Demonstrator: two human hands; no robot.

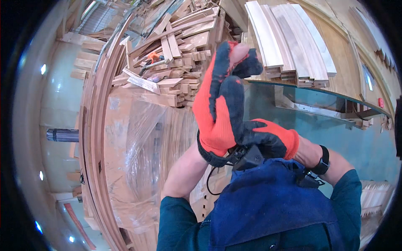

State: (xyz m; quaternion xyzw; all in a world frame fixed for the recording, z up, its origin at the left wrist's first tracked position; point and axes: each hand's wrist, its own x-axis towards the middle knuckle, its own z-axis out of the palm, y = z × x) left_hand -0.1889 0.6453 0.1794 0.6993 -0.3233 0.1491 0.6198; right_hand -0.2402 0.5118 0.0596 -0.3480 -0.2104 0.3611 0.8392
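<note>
My left hand (215, 108) is raised in front of me in an orange work glove with a black coated palm. Its fingers point up and apart, nothing is held in them, and one bare fingertip (239, 53) shows. A black wrist device (248, 159) with a strap and cable sits at that wrist. My right hand (274, 138), gloved alike, reaches across, fingers closed at the heel of the left glove just above the device. Its exact grip is partly hidden. On my right wrist is a black strap (322, 161) with another small black device (310, 180).
Plastic-wrapped boards (142, 146) lie left of my arms. Beyond them rises a jumbled pile of wood offcuts (180, 79), with an orange-and-black tool (153, 57) on it. Pale curved slats (289, 39) are stacked on a bench at the far right. Long timbers (94, 138) run along the left.
</note>
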